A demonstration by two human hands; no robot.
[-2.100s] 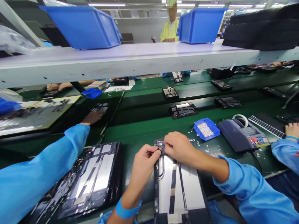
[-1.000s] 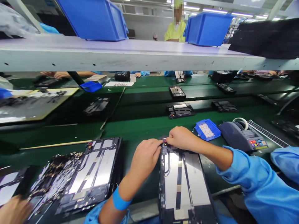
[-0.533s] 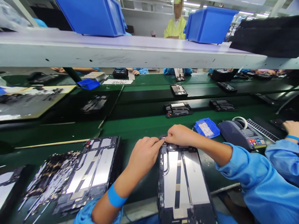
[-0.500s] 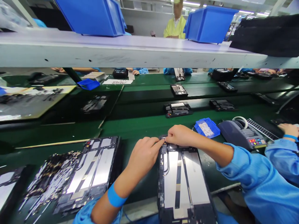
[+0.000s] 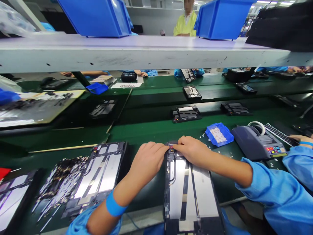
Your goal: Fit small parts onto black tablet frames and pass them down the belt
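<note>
An opened tablet [image 5: 202, 192] with silver battery panels and dark ribbon strips lies before me, apparently on a stack. My left hand [image 5: 148, 163] is at its top left corner, fingers curled and tips pressed on the edge. From the other side my right hand [image 5: 194, 151] reaches in, also closed, its fingertips at the same corner. Between the fingertips shows a small red-marked part [image 5: 171, 147]. Whether the right fingers pinch anything small is hidden. Left of my left hand lies another opened tablet stack [image 5: 104, 173], beside a pile of thin ribbon cables [image 5: 62, 182].
A blue bin of small pale pieces [image 5: 218, 134] and a grey tape dispenser [image 5: 259, 143] stand to the right, near a co-worker's hand [image 5: 303, 139]. More opened tablets [image 5: 186, 113] lie on the green line ahead. A white shelf [image 5: 146, 60] with blue crates crosses above.
My right hand has lowered slightly and its fingers have shifted at the corner, so the red-marked part shows more. The view has swung slightly; a red object now shows at the left edge.
</note>
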